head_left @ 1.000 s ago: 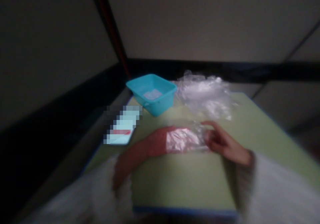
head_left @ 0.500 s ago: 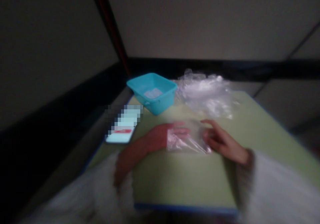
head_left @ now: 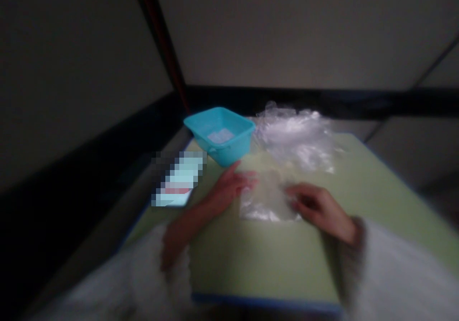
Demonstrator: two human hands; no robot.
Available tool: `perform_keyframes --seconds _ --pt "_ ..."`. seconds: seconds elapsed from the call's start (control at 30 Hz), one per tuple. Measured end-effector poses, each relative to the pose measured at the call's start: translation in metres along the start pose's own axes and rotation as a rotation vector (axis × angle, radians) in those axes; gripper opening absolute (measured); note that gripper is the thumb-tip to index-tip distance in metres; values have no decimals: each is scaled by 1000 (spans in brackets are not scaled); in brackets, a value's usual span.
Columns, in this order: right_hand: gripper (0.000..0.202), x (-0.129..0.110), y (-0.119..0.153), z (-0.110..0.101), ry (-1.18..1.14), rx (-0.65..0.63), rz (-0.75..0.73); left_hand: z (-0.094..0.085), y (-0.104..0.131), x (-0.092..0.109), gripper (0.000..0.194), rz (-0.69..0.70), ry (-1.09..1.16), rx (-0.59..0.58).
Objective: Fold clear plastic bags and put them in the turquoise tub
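A clear plastic bag (head_left: pixel 270 201) lies flat on the table in front of me, its lower edge catching the light. At its left side is my left hand (head_left: pixel 229 187), thumb spread away and fingertips reaching over or just under the film; blur hides which. My right hand (head_left: pixel 321 206) is curled at the opposite side, thumb and fingers pinched together on the bag's right edge. White fuzzy sleeves cover both forearms.
Behind the bag stands a turquoise plastic basket (head_left: pixel 233 151) with something whitish inside. To its right is a heap of clear plastic bags (head_left: pixel 297 134). A phone (head_left: pixel 181 180) with a lit, pixelated screen lies at left on the green, blue-edged table (head_left: pixel 265 263).
My left hand has drawn back leftward off the middle of the bag, its thumb lifting away. My right fingers have closed in at the right edge, and the bag looks flatter.
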State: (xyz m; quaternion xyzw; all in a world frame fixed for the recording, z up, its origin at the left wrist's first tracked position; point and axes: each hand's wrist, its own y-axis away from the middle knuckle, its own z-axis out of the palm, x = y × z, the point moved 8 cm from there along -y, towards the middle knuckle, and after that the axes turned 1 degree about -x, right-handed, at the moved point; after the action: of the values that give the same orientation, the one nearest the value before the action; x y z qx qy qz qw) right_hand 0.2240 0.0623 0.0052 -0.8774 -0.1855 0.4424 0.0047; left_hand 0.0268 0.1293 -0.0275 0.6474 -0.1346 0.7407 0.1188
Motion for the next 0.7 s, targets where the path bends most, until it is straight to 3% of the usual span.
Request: perform_keyframes --seconds 0.17,0.3,0.4,0.5,0.6,0.7 --pt "28 3 0 1 47 -1 10 -8 -4 -7 89 -38 71 97" --pt "27 2 0 1 91 -5 -2 -10 -7 -10 96 -26 -54 121" --pt "28 -2 1 1 163 -6 -31 -7 -5 -2 87 74 -272 131" --pt "28 -14 4 -5 299 63 -126 5 9 22 64 311 -639 155" --pt "27 -24 7 -7 388 94 -221 30 24 37 47 468 -911 46" --pt "28 -27 6 -3 440 54 -261 52 34 39 41 487 -1029 -116"
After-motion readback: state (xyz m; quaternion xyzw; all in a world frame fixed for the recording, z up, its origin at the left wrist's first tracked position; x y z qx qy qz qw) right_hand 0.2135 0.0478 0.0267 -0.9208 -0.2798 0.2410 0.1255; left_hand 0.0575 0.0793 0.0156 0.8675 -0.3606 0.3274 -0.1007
